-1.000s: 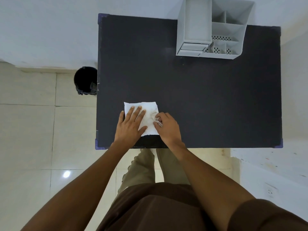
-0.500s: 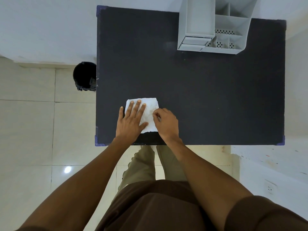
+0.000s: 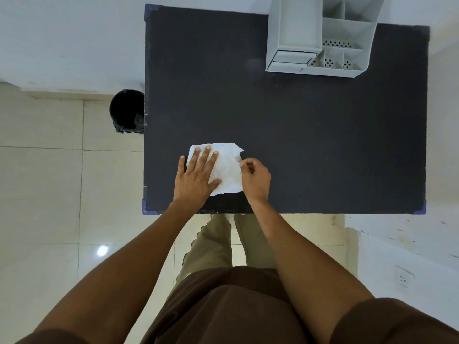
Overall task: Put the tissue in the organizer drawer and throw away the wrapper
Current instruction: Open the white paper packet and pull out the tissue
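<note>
Here, tissue [image 3: 227, 170] near table [image 3: 323, 145] edge, hands on it

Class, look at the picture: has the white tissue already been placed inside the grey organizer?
No: the tissue lies flat on the near part of the black table, under the left hand, far from the grey organizer.

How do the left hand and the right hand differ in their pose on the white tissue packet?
The left hand lies flat, fingers spread, pressing on the white tissue packet; the right hand is curled, fingertips pinching at the packet's right edge. The left hand covers the packet's left half; the right hand stays mostly beside it. Both rest over the black table.
</note>
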